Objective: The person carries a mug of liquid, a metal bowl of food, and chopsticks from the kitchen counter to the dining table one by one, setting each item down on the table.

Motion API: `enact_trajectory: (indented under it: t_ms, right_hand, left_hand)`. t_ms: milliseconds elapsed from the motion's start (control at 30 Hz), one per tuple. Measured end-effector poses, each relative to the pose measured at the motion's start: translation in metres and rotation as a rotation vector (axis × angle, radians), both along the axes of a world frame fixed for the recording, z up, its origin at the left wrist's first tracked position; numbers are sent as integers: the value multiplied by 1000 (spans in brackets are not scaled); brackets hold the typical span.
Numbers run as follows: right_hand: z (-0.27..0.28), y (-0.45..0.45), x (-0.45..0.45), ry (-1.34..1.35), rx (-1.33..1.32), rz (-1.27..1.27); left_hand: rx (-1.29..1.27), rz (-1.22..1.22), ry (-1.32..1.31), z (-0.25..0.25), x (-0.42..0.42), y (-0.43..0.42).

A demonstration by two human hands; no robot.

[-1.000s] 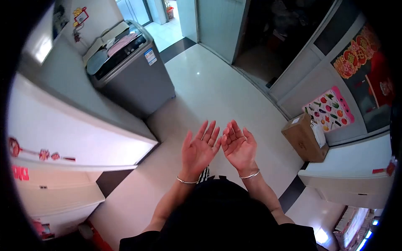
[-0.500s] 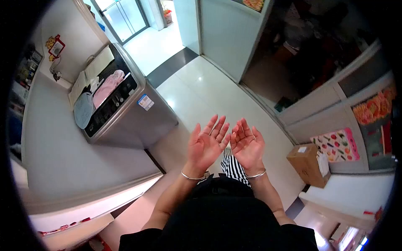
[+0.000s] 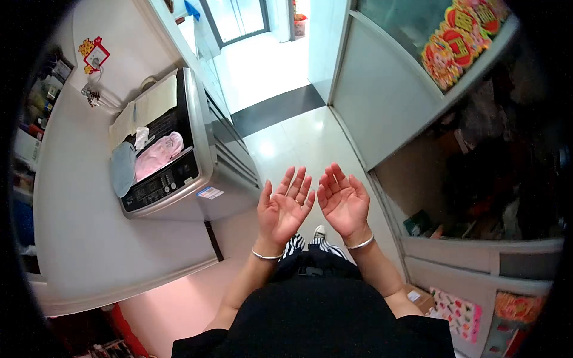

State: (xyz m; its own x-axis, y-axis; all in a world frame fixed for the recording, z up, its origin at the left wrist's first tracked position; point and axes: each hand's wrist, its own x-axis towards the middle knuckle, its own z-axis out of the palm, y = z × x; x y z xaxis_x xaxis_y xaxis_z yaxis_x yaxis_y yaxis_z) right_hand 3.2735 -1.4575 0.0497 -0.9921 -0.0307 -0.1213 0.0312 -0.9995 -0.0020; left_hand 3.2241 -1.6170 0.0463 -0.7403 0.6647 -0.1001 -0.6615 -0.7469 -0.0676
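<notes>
Both palms face up in front of my body, with nothing in them. My left hand (image 3: pixel 282 210) is open, its fingers spread and thumb apart. My right hand (image 3: pixel 344 203) is open too, the fingers slightly curled, a small gap from the left. A silver bangle (image 3: pixel 267 255) rings the left wrist and another bangle (image 3: pixel 360 242) the right one. Below the hands show striped trousers (image 3: pixel 292 244) and a shoe (image 3: pixel 320 232). Left of my hands stands a grey washing machine (image 3: pixel 230 188), with pink cloth (image 3: pixel 159 156) and a round grey-blue item (image 3: pixel 123 170) on top.
Ahead, the tiled floor (image 3: pixel 286 140) leads over a dark threshold strip (image 3: pixel 277 110) to a glass door (image 3: pixel 237 18). Sliding panels (image 3: pixel 382 89) with festive stickers (image 3: pixel 459 42) line the right side. A cardboard box (image 3: pixel 419 298) sits low at the right.
The view has turned and moved forward, so the washing machine and doorway appear larger or nearer. My hands have drawn slightly apart, both still palm up. The box has shifted down in view.
</notes>
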Motion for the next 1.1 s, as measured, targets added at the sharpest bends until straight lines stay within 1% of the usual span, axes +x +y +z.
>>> enact_trajectory:
  t_ms: [67,133,233,267,300,333,367,467,500,533,600,633,667,733,767,800,867,900,933,1000,1033,1067,1100]
  right_hand:
    - [-6,11,-29,-29,7,19]
    - [-19,21,-62,-46,-47,41]
    - [-32,33,-119,-97,-35,52]
    - [-36,39,-143,-95,-33,50]
    - [-36,44,-163,-112,-19,38]
    - [-35,48,-186,-129,-2,27]
    - [-28,55,-209,-159,37,10]
    - [-19,70,-274,-181,151,-19]
    - [-10,73,-294,-199,202,-24]
    - [-8,76,-312,-214,192,-23]
    - [-5,77,-346,-139,186,-58]
    - [-1,77,-362,-153,203,-65]
    - [-3,79,-378,-148,201,-57]
    - [-6,83,-407,-163,191,-16]
    - [-6,86,-422,-226,211,-10]
    - [-8,91,-438,-226,218,7]
    - [-15,103,-476,-203,127,89]
    - [-13,108,-495,-234,95,103]
    - [-15,115,-515,-240,57,122]
    - [-14,131,-554,-197,7,184]
    - [-15,141,-576,-150,-29,233]
    - [-12,150,-597,-171,0,232]
    - [-13,160,-621,-125,-1,266]
  left_hand:
    - [-29,5,-35,-7,-25,12]
    - [-16,11,-47,-17,-54,24]
    - [-80,15,-66,-35,-115,43]
    - [-136,14,-98,-39,-138,50]
    - [-123,-7,-97,-42,-160,55]
    - [-108,-28,-96,-43,-186,62]
    - [-153,-22,-103,-41,-210,69]
    - [-100,-87,-78,-41,-280,81]
    - [-190,-86,-108,-26,-299,85]
    - [-199,-88,-123,-27,-318,86]
    - [-48,-166,-123,-29,-353,85]
    - [-128,-160,-165,-23,-369,86]
    - [-129,-152,-162,-22,-387,87]
    - [9,-150,-175,-24,-414,89]
    - [14,-138,-180,-25,-427,93]
    - [24,-124,-224,-27,-440,97]
    - [45,-82,-305,-28,-471,105]
    - [43,-66,-318,-28,-486,112]
    - [109,-73,-365,-33,-503,118]
    - [158,-61,-320,-37,-536,134]
    - [126,-39,-311,-36,-554,144]
    - [86,-12,-282,-35,-573,153]
    - [37,11,-238,-31,-593,162]
